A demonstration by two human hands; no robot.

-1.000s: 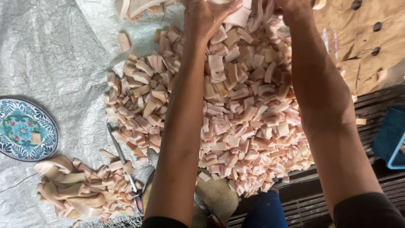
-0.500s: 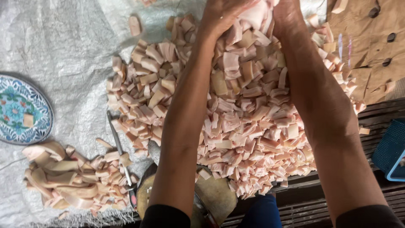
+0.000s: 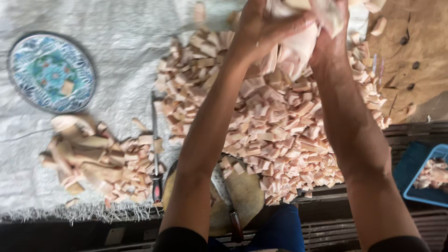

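Item: I see my left hand [image 3: 263, 25] and right hand [image 3: 329, 30] raised together, each grip closed around a pale pink slab of cut material [image 3: 298, 44], above the large heap of small pink cut blocks [image 3: 280, 126] on the white woven sheet [image 3: 116, 56]. Nearby: blue patterned round plate [image 3: 51, 72]; red-handled knife [image 3: 155, 144]; smaller pile of tan offcuts [image 3: 93, 158].
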